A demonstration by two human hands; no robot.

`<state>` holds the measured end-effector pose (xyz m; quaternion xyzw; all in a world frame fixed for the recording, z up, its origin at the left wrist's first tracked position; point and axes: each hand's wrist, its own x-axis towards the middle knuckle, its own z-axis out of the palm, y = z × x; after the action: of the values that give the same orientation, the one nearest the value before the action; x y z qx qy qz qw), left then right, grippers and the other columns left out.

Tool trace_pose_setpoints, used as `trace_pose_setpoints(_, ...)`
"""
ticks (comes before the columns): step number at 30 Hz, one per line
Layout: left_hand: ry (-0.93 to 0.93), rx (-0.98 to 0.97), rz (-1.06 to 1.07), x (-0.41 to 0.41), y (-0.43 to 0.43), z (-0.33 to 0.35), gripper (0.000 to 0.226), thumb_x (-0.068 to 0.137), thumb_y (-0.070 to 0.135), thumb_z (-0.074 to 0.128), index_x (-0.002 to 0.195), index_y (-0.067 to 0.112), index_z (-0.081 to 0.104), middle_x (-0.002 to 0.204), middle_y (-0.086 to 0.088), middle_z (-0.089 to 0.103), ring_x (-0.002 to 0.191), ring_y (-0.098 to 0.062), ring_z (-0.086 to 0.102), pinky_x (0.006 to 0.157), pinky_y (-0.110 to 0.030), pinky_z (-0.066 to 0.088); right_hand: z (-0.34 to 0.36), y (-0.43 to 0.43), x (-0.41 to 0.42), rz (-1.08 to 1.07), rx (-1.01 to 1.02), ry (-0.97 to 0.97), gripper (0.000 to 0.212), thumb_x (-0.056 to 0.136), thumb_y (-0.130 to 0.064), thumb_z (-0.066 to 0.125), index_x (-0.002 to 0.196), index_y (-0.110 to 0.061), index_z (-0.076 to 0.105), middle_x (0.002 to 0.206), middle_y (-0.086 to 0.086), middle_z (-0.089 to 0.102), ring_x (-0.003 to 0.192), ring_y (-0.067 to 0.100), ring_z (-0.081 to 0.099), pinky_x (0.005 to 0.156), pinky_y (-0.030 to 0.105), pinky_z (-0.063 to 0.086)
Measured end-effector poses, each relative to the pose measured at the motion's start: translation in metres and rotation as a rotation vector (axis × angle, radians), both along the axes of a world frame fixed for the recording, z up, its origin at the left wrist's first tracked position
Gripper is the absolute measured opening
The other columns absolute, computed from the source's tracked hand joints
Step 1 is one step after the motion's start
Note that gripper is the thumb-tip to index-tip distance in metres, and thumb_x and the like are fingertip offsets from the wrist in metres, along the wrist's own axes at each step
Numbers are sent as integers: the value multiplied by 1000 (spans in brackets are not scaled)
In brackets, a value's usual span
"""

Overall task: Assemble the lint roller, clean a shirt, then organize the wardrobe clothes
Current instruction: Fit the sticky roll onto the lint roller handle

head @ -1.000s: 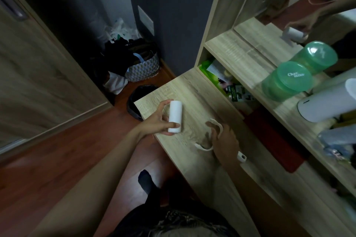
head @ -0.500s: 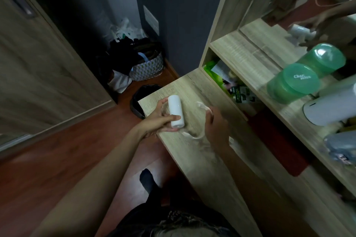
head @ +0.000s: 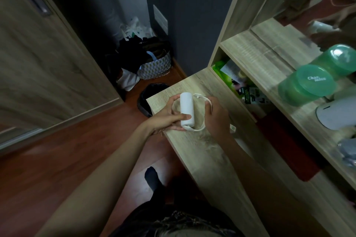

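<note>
My left hand (head: 165,117) grips a white lint roll (head: 186,108), a plain cylinder held upright over the corner of the wooden table (head: 202,152). My right hand (head: 216,116) holds the white curved handle frame (head: 202,98), whose arms reach round the top and bottom ends of the roll. The handle's end pokes out by my right wrist. Both hands are close together just above the table top.
A wooden shelf unit (head: 256,52) with a mirror stands to the right, carrying green lidded tubs (head: 308,84) and a white appliance (head: 337,111). On the floor are a black bin (head: 148,98), a patterned basket of clothes (head: 154,63) and a wardrobe door (head: 48,59) at left.
My right hand lifted the handle frame off the table and brought it to the roll in my left hand; the frame's arms now sit round the roll's ends.
</note>
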<state>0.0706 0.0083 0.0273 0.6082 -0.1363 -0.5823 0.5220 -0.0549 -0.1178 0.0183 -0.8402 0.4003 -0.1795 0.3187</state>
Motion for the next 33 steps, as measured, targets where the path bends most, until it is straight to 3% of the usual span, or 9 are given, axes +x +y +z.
trace_pose_setpoints(5,-38,-10,-22,-1,-2,4,80,87,3,69,144,35,22,105,-22,67,86,-29,73,77,-43,61,0,-2,2,-25,0,-2,23,99,-19,43,114,-9,59,104,9,68,94,21,63,77,28,46)
trace_pose_setpoints(9,-102,-12,-64,-3,-2,7,80,87,4,69,142,36,20,112,-33,63,81,-26,73,74,-40,61,-2,-1,2,-50,-10,3,24,99,-18,45,112,-8,61,102,10,68,93,23,64,77,33,49)
trace_pose_setpoints(14,-130,1,-65,-3,-1,4,81,87,5,69,142,37,20,114,-33,63,82,-26,73,73,-40,61,-3,2,2,-65,-32,22,26,99,-20,44,111,-6,63,99,12,69,90,24,65,79,39,53)
trace_pose_setpoints(17,-150,7,-85,-2,-1,3,78,87,5,70,140,38,22,107,-29,65,80,-25,73,76,-44,61,-2,2,4,-57,-25,47,25,99,-19,44,105,-5,63,92,12,68,83,22,63,75,34,51)
trace_pose_setpoints(23,-160,24,-109,1,1,5,77,86,6,71,139,38,24,111,-29,65,88,-32,72,82,-53,58,-1,2,10,-60,-34,98,24,98,-18,44,98,-4,64,85,11,65,74,17,55,66,26,39)
trace_pose_setpoints(26,-157,36,-137,3,1,7,76,86,7,72,137,40,26,116,-30,62,97,-42,68,84,-56,56,-3,3,12,-71,3,97,25,99,-18,44,97,-3,64,86,13,66,75,18,56,67,27,40)
trace_pose_setpoints(33,-129,33,-166,6,0,8,75,85,7,72,138,40,29,117,-27,62,91,-32,72,76,-44,61,-4,4,13,-53,28,64,25,99,-18,45,98,-3,65,86,11,67,75,17,59,67,25,41)
